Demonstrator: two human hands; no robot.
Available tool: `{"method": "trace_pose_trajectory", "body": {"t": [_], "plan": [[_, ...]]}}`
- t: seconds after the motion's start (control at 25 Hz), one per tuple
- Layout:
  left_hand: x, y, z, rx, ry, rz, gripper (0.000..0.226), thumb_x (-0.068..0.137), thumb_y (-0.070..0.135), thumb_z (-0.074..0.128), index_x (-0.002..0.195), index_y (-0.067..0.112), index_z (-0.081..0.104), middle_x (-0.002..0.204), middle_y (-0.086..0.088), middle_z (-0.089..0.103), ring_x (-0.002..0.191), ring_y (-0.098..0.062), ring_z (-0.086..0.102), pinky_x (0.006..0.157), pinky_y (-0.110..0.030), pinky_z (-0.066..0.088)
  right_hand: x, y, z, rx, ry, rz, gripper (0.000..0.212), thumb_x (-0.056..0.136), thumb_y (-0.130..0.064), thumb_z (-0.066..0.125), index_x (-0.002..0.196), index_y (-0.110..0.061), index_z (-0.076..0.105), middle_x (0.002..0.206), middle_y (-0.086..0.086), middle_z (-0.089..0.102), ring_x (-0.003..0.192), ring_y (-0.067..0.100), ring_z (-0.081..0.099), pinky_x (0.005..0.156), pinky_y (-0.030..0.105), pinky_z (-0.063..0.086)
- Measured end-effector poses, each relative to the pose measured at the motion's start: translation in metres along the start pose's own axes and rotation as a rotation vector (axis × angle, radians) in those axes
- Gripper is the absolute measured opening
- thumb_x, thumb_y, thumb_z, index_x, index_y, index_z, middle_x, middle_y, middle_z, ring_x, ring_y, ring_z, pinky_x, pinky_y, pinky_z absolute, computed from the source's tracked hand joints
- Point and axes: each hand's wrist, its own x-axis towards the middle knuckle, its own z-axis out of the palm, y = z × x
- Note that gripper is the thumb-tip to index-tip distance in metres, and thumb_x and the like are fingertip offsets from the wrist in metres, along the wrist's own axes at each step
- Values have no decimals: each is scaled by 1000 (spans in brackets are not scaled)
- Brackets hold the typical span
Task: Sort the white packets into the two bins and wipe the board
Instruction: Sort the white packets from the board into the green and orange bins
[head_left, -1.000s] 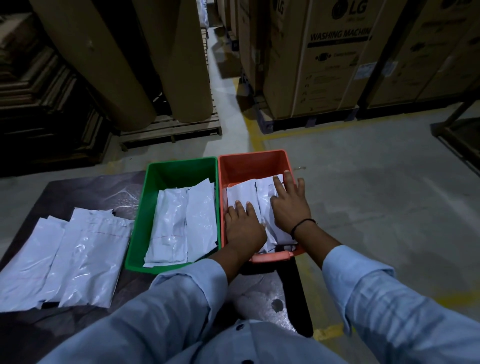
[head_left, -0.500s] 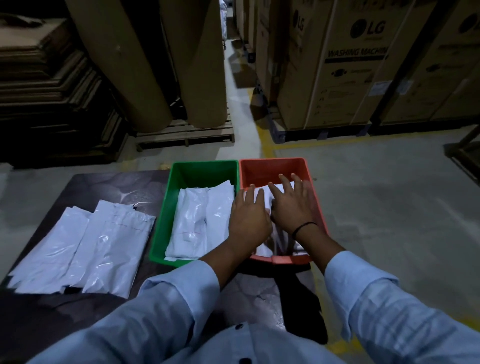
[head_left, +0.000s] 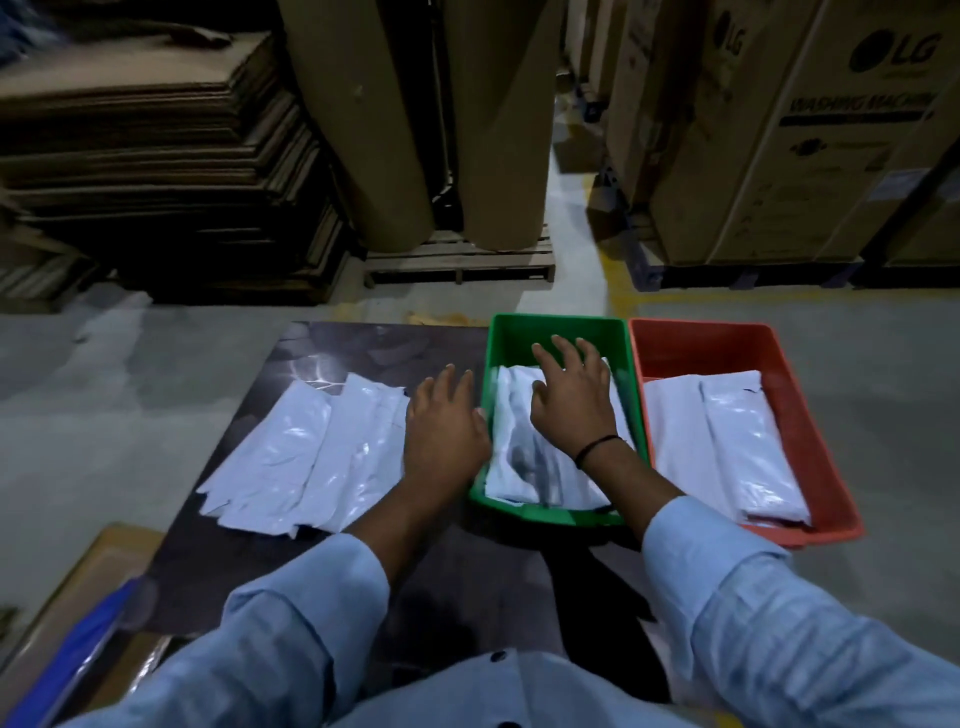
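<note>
A green bin (head_left: 556, 327) and an orange bin (head_left: 810, 447) stand side by side at the right of a dark board (head_left: 223, 577). Both hold white packets: those in the green bin (head_left: 524, 467) and those in the orange bin (head_left: 727, 441). A loose pile of white packets (head_left: 306, 457) lies on the board to the left. My right hand (head_left: 571, 400) is over the packets in the green bin with fingers spread. My left hand (head_left: 441, 426) hovers flat between the loose pile and the green bin's left wall, holding nothing.
Stacked flat cardboard (head_left: 156, 156) and two big brown paper rolls (head_left: 426, 119) on a pallet stand behind the board. Washing machine cartons (head_left: 810, 130) are at the back right. A blue-and-brown object (head_left: 78, 623) lies at the lower left. Grey floor surrounds the board.
Both hands left the orange bin and moved left: the right one to the green bin's packets, the left one to the gap beside the loose pile. The camera view swung left too.
</note>
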Motion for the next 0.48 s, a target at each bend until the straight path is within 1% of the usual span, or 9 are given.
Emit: {"method": "trace_pose_trajectory", "body": {"t": [0.24, 0.32, 0.48], "plan": [[-7, -108, -19, -32, 9, -106, 53, 95, 28, 54, 147, 15, 49, 155, -12, 44, 139, -37, 42, 115, -49, 34, 0, -85, 35, 26, -65, -29, 58, 84, -16, 59, 141, -17, 52, 150, 16, 42, 140, 43, 29, 109, 54, 29], [-11, -137, -23, -40, -6, -148, 53, 96, 28, 55, 148, 15, 48, 156, -12, 43, 140, -37, 41, 116, -49, 33, 0, -111, 49, 40, -69, -25, 58, 82, -16, 59, 140, -16, 52, 150, 18, 41, 139, 45, 29, 110, 55, 30], [-27, -193, -22, -53, -76, -194, 54, 97, 25, 55, 149, 16, 46, 160, -11, 38, 142, -37, 37, 118, -47, 28, -9, -160, 86, 91, -89, -29, 56, 83, -27, 50, 136, -11, 55, 147, 22, 44, 135, 47, 34, 111, 57, 32]]}}
